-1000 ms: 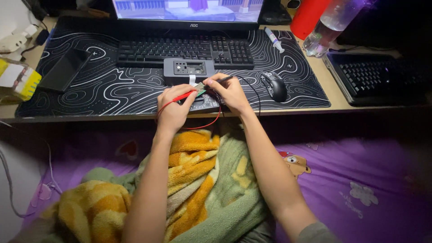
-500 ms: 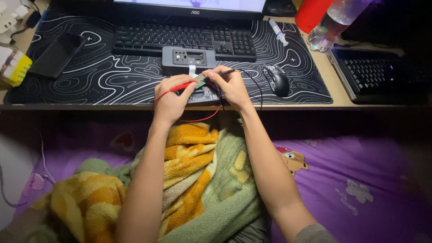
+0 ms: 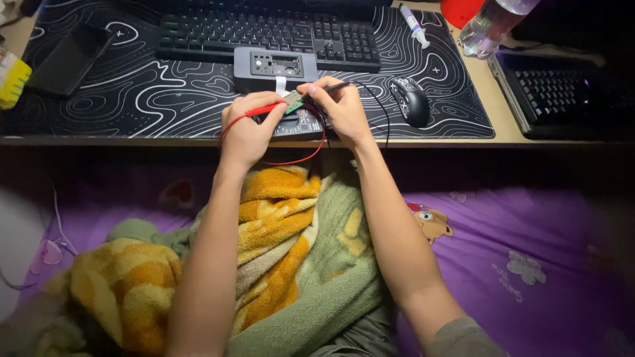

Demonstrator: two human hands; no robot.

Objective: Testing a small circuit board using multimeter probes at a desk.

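Red-handled probe [image 3: 261,110] is gripped in the left hand [image 3: 246,132], fingers closed round its shaft, tip directed at a small green circuit board [image 3: 293,101] at upper centre of the frame. The right hand [image 3: 340,109] pinches a black probe [image 3: 334,86] between thumb and fingers, its tip also at the board. The board sits at the near edge of a black desk mat with white contour lines [image 3: 152,99], just in front of a grey box-shaped device [image 3: 274,68], and above a dark flat unit [image 3: 301,124] lying partly under the hands. A red lead [image 3: 301,158] loops below the desk edge; a black lead [image 3: 380,112] runs from the right hand. A black keyboard [image 3: 264,33] lies behind the device, a black mouse [image 3: 411,100] right of the right hand. A yellow-and-green blanket [image 3: 284,251] covers the lap at lower centre.
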